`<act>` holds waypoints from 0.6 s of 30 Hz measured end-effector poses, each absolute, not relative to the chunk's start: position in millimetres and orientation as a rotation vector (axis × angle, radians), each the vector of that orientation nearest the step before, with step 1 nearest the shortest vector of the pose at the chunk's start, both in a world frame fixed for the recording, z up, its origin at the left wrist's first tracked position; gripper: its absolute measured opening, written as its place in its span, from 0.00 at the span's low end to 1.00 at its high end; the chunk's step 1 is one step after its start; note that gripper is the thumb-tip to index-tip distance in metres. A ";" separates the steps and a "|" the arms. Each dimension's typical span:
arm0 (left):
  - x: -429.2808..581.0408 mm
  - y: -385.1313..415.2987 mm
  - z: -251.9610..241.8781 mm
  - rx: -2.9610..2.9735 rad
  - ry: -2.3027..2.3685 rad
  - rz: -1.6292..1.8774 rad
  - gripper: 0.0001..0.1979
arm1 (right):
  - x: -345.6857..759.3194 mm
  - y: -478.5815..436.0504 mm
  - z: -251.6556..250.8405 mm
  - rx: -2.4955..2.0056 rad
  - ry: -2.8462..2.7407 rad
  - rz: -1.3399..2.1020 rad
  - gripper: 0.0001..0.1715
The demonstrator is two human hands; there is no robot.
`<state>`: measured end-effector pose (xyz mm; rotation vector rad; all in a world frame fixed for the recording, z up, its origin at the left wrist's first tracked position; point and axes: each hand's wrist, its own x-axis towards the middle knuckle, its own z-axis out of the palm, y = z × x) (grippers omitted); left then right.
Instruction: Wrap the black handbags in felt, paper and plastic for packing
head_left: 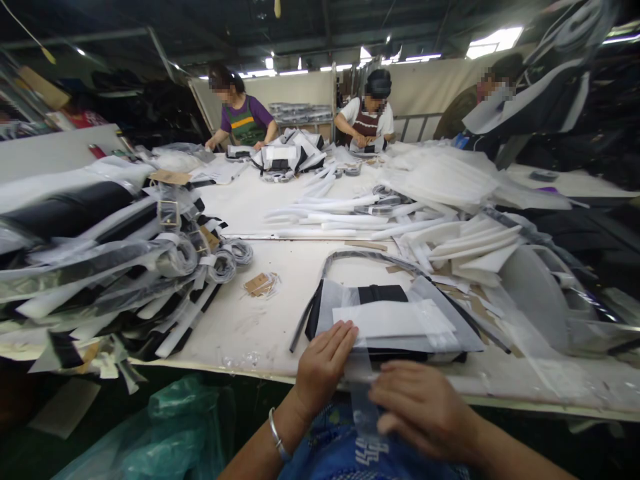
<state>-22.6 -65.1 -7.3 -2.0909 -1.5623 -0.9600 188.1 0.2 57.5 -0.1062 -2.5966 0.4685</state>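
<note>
A black handbag (383, 293) lies flat at the near table edge, its strap (373, 255) arched away from me. Translucent wrapping sheet (327, 303) covers much of it, with a white rectangular piece (393, 319) on top. My left hand (325, 360) rests with fingers stretched out on the bag's near left part, at the white piece's corner. From there a clear strip (361, 380) runs down over the table edge toward my lap. My right hand (425, 403) is closed at the strip's right side, fingertips on it; its palm side is hidden.
Wrapped black bags (75, 207) and coiled straps (223, 263) are heaped at left. Brown tags (260, 285) lie mid-table. White foam strips (340, 217) and sheets (475, 247) spread behind and right. Two people (245, 120) work across the table; another is partly hidden at right.
</note>
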 end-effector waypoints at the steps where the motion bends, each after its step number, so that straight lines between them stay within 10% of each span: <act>1: -22.3 -65.3 -8.1 -2.090 -1.561 -0.965 0.24 | 184.6 17.0 65.7 -0.218 -2.568 0.411 0.14; 18: -24.6 -64.3 -16.0 -2.063 -1.496 -0.992 0.20 | 89.9 152.9 56.1 -0.446 -3.012 0.757 0.22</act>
